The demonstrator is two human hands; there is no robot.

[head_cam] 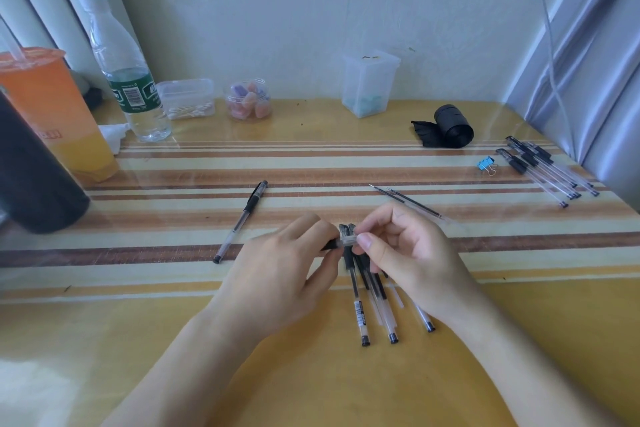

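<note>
Both hands are holding one pen [341,241], black grip and clear barrel, crosswise just above the pile of pens [360,315]. Left hand [277,274] is curling its fingers round the black grip. Right hand [408,253] is pinching the clear end between thumb and forefinger. The pile is showing three barrel ends. One lone pen [239,222] is lying left of the pile, two refills [408,202] behind it, one blue clip [486,163] far right.

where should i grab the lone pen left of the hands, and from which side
Pinch the lone pen at its black rubber sleeve below the cap, coming down from above, fingers across the barrel. It lies flat on the table, nothing touching it, so both long sides are free. The left hand is nearer, though it and the right hand hold another pen.
</note>
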